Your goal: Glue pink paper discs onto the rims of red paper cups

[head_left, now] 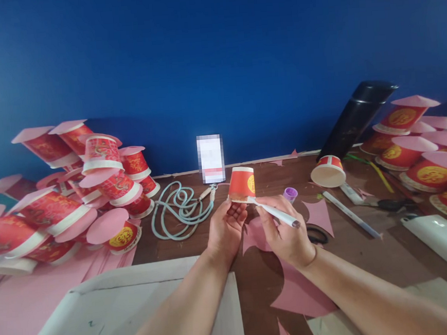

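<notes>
Over the brown tabletop (355, 268), the left hand (225, 234) has its grip on an upside-down red paper cup (241, 182) by the rim. The right hand (291, 237) clasps a white marker (279, 214), one end at that rim.

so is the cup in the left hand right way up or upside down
Upside down: the red cup has its wide rim down at the left hand, narrower end up.
</notes>
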Demonstrator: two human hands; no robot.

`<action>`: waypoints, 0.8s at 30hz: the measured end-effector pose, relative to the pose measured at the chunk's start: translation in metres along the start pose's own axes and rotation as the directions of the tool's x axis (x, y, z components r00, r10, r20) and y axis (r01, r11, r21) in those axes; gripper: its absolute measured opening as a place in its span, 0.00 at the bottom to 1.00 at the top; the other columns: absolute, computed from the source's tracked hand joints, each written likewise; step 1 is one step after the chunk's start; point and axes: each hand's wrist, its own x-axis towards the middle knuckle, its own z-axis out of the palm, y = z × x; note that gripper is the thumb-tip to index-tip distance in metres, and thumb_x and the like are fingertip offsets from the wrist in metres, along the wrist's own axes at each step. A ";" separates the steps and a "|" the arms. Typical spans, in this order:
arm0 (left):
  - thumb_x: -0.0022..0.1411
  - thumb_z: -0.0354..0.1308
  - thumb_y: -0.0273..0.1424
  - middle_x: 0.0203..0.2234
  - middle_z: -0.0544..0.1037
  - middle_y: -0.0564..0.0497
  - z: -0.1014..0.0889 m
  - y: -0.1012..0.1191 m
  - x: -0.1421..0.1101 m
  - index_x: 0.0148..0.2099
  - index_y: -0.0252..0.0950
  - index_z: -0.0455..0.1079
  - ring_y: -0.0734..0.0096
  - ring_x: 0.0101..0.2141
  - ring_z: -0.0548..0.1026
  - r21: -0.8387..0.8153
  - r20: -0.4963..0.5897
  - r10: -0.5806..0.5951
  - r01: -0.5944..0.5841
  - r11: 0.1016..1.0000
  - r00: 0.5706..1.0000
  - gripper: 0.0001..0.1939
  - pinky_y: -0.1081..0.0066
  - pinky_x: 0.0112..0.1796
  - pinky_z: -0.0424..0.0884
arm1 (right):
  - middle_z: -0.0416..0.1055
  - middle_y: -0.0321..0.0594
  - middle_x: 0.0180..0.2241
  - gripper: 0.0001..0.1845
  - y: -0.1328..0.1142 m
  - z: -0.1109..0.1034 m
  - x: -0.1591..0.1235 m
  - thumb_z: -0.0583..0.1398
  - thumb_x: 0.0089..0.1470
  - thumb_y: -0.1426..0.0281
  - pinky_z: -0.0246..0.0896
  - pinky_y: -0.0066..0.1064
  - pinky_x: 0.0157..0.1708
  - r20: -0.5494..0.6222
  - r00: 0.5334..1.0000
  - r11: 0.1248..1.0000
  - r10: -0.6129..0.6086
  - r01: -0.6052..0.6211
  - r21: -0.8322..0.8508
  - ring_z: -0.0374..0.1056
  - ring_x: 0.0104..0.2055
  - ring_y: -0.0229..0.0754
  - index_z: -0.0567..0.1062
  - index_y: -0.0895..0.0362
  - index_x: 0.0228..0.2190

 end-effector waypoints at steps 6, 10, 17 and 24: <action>0.54 0.60 0.27 0.28 0.76 0.48 -0.003 -0.003 0.001 0.34 0.30 0.72 0.74 0.29 0.75 0.060 0.127 0.036 -0.043 0.997 0.991 0.05 0.75 0.33 0.71 | 0.73 0.41 0.39 0.13 0.000 0.001 0.001 0.57 0.56 0.77 0.67 0.31 0.40 -0.007 1.000 1.000 -0.008 0.008 0.007 0.70 0.41 0.40 0.70 0.55 0.44; 0.55 0.59 0.27 0.27 0.75 0.48 -0.002 -0.002 0.001 0.34 0.31 0.72 0.75 0.29 0.75 0.020 0.031 0.027 -0.028 0.999 0.999 0.04 0.76 0.32 0.71 | 0.73 0.41 0.38 0.13 0.000 0.001 0.001 0.58 0.56 0.77 0.66 0.31 0.40 0.000 1.000 1.000 -0.003 0.003 0.000 0.70 0.41 0.40 0.70 0.55 0.44; 0.56 0.58 0.26 0.26 0.75 0.48 0.001 -0.001 -0.002 0.34 0.30 0.72 0.75 0.29 0.75 0.022 0.044 0.010 -0.011 1.000 0.999 0.04 0.76 0.33 0.71 | 0.73 0.41 0.38 0.12 0.000 0.001 0.001 0.57 0.56 0.77 0.67 0.32 0.40 -0.006 1.000 1.000 -0.001 0.001 0.023 0.70 0.40 0.40 0.70 0.55 0.43; 0.55 0.59 0.27 0.27 0.76 0.48 -0.001 -0.003 0.000 0.35 0.30 0.72 0.75 0.29 0.75 0.057 0.089 0.033 -0.038 0.998 0.995 0.05 0.74 0.34 0.70 | 0.74 0.42 0.38 0.11 -0.001 0.000 0.000 0.56 0.57 0.75 0.68 0.35 0.39 0.017 1.000 0.999 0.020 -0.021 0.036 0.71 0.40 0.43 0.70 0.54 0.43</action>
